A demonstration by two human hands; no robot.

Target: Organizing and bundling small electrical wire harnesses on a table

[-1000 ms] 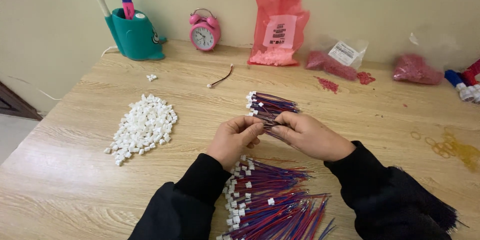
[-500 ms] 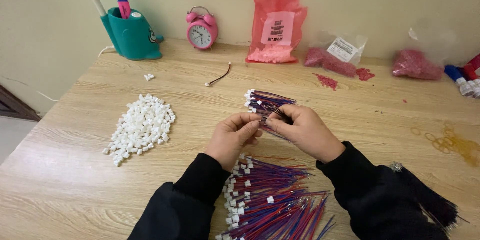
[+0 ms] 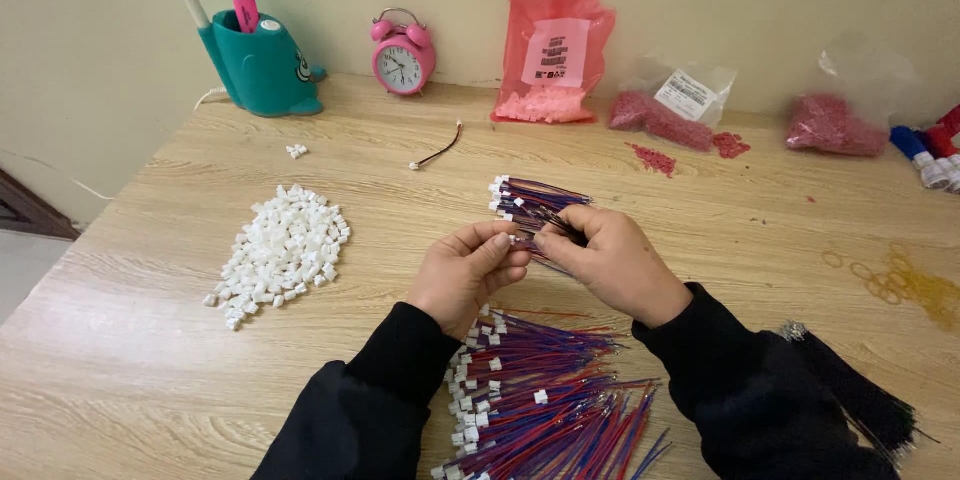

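Observation:
My left hand (image 3: 468,273) and my right hand (image 3: 612,262) meet over the middle of the wooden table (image 3: 140,380). Between their fingertips they pinch a thin red-and-blue wire with a small white plug at its end. Just behind the hands lies a small bundle of such wires (image 3: 532,202), white plugs at its left end. Close to me, under my wrists, spreads a large heap of red and blue wires (image 3: 545,400), many with white plugs. A pile of loose white plastic plugs (image 3: 283,250) lies to the left of my left hand.
Along the wall stand a teal pen holder (image 3: 262,65), a pink alarm clock (image 3: 403,52), a pink plastic bag (image 3: 552,45) and clear bags of red parts (image 3: 668,110). A single wire (image 3: 438,148) lies behind. Rubber bands (image 3: 905,285) lie right; black wires (image 3: 860,400) by my right sleeve.
My hands have stayed together over the same spot with small finger movements. The view has shifted slightly upward and left; nothing on the table has moved.

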